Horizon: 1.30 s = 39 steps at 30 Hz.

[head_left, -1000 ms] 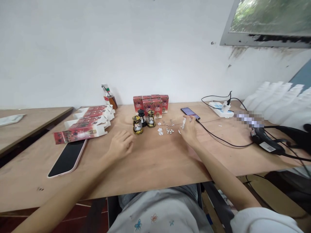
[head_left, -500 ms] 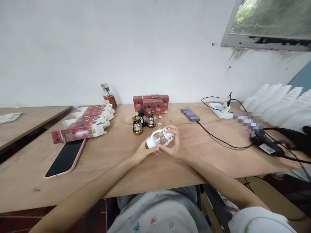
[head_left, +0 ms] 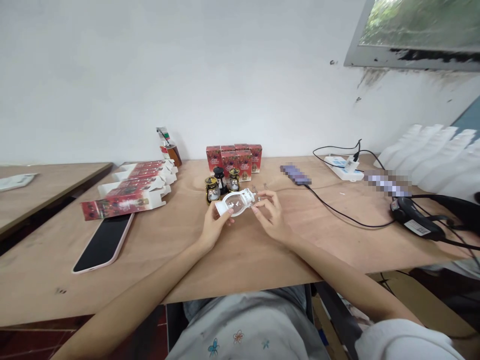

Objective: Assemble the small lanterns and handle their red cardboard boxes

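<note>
A small white lantern point(head_left: 237, 202) with a clear globe lies tilted between my hands above the table, its cap toward the right. My left hand point(head_left: 213, 226) grips its white base, with the thumb along the near side. My right hand point(head_left: 273, 216) has thumb and fingertips pinched at the lantern's cap end. Whether a small part sits between those fingertips is too fine to see. Just behind stand a gold lantern point(head_left: 212, 190), a black lantern point(head_left: 220, 179) and another gold lantern point(head_left: 234, 180). Small metal pieces point(head_left: 265, 187) lie beyond my right fingers.
Several red printed boxes point(head_left: 236, 165) stand near the wall. Open red boxes point(head_left: 129, 192) lie at left, partly over a phone point(head_left: 103, 243). A bottle point(head_left: 170, 151) stands behind them. At right are a cabled phone point(head_left: 295, 174), a power strip point(head_left: 343, 169) and a black device point(head_left: 416, 220).
The lantern has moved slightly left and away from me. My right hand has shifted from wrapping its upper part to pinching at the cap end; more of the globe shows.
</note>
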{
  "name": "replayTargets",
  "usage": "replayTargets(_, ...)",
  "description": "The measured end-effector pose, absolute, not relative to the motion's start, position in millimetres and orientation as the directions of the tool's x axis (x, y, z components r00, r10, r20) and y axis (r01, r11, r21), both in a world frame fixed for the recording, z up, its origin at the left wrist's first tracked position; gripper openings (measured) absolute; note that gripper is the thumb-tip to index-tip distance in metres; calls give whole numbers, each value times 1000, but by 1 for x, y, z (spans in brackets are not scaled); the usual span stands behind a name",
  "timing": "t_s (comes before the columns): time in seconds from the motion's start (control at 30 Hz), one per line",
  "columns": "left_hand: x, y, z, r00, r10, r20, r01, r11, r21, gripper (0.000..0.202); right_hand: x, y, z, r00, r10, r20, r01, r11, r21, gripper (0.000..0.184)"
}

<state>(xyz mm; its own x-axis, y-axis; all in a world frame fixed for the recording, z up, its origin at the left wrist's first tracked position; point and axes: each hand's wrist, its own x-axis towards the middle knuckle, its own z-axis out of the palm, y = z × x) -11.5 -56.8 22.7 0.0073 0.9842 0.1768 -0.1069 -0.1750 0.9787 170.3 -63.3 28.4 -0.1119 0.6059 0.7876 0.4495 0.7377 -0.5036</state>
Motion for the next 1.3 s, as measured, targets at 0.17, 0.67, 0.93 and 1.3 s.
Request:
replayTargets(0.17,-14,-54,19,-16,992,124,-120,-125,985,41,172,-59,27,-41,679,733,406,682,-609,14)
replayTargets(0.67,-15,-58,20,123,986,113,-79,-104,991,40,177,-28,9,-23,988,154,-132,150,-980,31)
replayTargets(0.93,-15,-56,19,177,978,114,-17,-113,994,39,172,-43,15,-264,946,185,-103,163,-981,46)
replayTargets(1.3,-15,-56,16,268,957,108,57,-128,990,40,172,-44,16,-170,942,290,81,307,-948,32)
